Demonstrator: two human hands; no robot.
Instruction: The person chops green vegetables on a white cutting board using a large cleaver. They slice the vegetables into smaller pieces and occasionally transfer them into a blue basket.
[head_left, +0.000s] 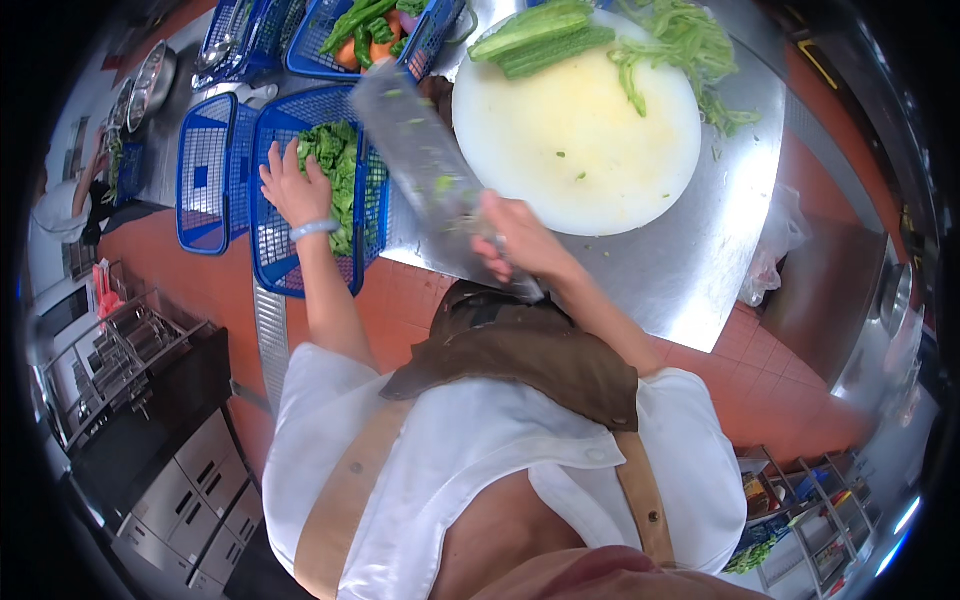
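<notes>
My left hand (300, 189), fingers spread, is over a blue plastic basket (270, 262) of leafy greens (341, 172). It seems to be at the edge of the leaves; whether the fingertips touch them I cannot tell. My right hand (521, 236) grips a cleaver (420, 154) by its handle. Its broad blade is blurred, flecked with green bits, and tilts up to the left between the basket and a round white cutting board (577, 165). Ridged green gourd pieces (540, 37) lie at the board's far side. Green shreds (686, 45) are heaped at its far right, spilling past the rim.
Beside the greens stands another blue basket (204, 176). Farther back, a blue basket (319, 64) holds green peppers (364, 41) and orange vegetables. Metal bowls (150, 86) sit at the left of the steel table (637, 285). Another person (64, 210) is at far left.
</notes>
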